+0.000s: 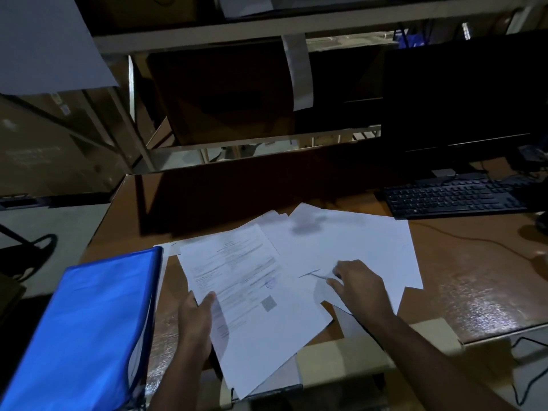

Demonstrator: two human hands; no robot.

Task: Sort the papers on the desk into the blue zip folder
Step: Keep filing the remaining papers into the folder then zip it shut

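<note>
A blue zip folder (80,330) lies flat at 8 o'clock on the tabletop (462,286), its open edge showing white sheets inside. Loose white papers (350,244) fan out overlapping from centre toward 2 o'clock. A printed sheet (249,280) with a stamp and QR code lies tilted on top, overhanging the near edge.

Both bare forearms reach forward from the near edge. The left hand (197,317) sits palm inward, thumb on top and fingers tucked beneath, pinching the edge of what it holds. The right hand (358,287) lies palm down further right, knuckles up, its fingers (333,282) bent and pointing left, tips touching the surface.
</note>
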